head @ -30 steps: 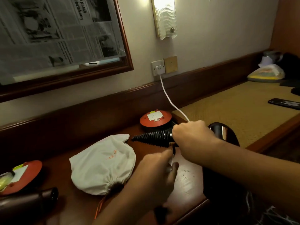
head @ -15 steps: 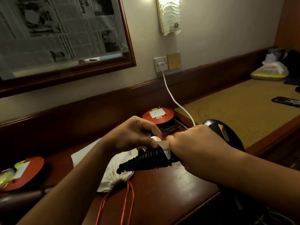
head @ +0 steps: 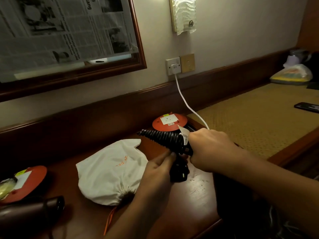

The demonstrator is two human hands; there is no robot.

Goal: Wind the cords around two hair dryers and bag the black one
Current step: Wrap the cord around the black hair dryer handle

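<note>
My right hand (head: 208, 149) grips the black hair dryer by its handle, above the wooden desk (head: 193, 192). The black coiled cord (head: 160, 138) is wound tight around the handle and sticks out to the left, with a white tag at its base. My left hand (head: 159, 167) holds the cord's black plug (head: 178, 171) just below the coil. The dryer's body is hidden behind my right hand and arm. A white drawstring bag (head: 112, 171) with orange cords lies flat on the desk to the left. A second, dark brown hair dryer (head: 31, 211) lies at the bottom left.
An orange round socket reel (head: 170, 122) sits behind the coil, another orange reel (head: 25, 181) at the far left. A white cable (head: 186, 102) runs from the wall socket (head: 173, 66) down behind my right hand. A phone (head: 307, 106) and a plastic bag (head: 291, 75) lie on the yellow mat on the right.
My left hand came off the top of the coil and dropped below it, now holding the plug. The coil tilted up and back toward the orange reel. The bag is uncovered again.
</note>
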